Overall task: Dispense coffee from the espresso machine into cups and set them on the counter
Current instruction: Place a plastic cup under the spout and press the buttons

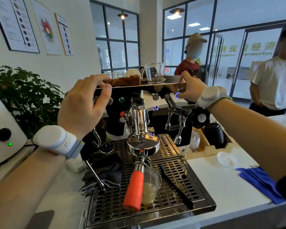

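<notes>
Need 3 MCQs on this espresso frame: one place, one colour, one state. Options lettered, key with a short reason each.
1. Where does the clear plastic cup stand?
A. on top of the machine
B. on the drip tray under the portafilter
C. on the white counter beside the blue cloth

2. What colour is the portafilter handle?
A. black
B. blue
C. orange

3. What is the right hand doing?
A. thumb on a lit blue button
B. lifting the cup
C. turning the black steam knob

Key:
1 B: the cup sits on the drip tray grate, beneath the spout.
2 C: the handle is bright orange.
3 A: the thumb touches the glowing button on the front panel, while the left hand grips the machine's top edge.
</notes>
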{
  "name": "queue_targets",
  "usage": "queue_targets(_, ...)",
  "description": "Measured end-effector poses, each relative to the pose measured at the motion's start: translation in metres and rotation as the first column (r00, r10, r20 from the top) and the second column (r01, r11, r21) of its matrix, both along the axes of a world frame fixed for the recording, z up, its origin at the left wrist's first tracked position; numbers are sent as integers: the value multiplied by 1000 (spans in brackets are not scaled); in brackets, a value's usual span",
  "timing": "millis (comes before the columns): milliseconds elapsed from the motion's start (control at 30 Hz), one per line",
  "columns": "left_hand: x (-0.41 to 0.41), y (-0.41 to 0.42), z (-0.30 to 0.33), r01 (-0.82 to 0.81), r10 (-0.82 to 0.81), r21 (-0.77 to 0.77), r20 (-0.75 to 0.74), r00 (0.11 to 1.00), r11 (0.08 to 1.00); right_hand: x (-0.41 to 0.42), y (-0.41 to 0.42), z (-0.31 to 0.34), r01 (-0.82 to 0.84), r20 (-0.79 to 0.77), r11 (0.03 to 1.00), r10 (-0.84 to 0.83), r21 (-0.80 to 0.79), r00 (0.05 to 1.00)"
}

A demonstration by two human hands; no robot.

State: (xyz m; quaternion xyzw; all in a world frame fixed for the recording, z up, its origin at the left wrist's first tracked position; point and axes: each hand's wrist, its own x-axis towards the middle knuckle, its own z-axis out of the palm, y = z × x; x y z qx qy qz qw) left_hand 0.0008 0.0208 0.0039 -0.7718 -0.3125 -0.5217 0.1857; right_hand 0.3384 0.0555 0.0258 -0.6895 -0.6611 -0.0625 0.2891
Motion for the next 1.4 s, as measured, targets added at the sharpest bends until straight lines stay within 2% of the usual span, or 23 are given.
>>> queue_targets(167, -1, 0, 1, 6, -5, -15, 14, 1000, 1000, -5, -3, 3, 30, 28, 998, -28, -47, 999)
queue_targets(333, -1, 0, 2, 4, -4, -42, 0, 1000, 999, -7, -7, 3, -4, -24, 999, 4, -34, 1000)
queue_targets(533, -4, -1, 12, 195, -156, -245, 172, 973, 950, -12, -20, 7, -86, -132, 995, 92, 46, 987)
queue_targets(667, -4, -4, 17, 244, -193, -336, 178, 965, 910, -25, -35, 10, -155, -152, 981, 172, 117, 973)
queue_targets(800, -2, -13, 23, 303, -235, -365, 219, 947, 880, -36, -55, 12, -220, -188, 962, 249, 160, 950)
queue_targets(967, 4, -26, 19, 484, -372, -446, 318, 872, 752, -54, -75, 8, -298, -284, 924, 360, 239, 889)
queue_targets(1033, 7, -32, 10, 517, -424, -483, 297, 856, 706, -60, -84, 3, -336, -322, 908, 405, 251, 855)
queue_targets(1167, 10, -39, -11, 543, -467, -566, 289, 836, 620, -70, -96, -11, -392, -331, 886, 458, 248, 825)
queue_targets(1400, 5, -43, -54, 520, -435, -670, 312, 844, 530, -80, -111, -44, -462, -388, 864, 504, 202, 772)
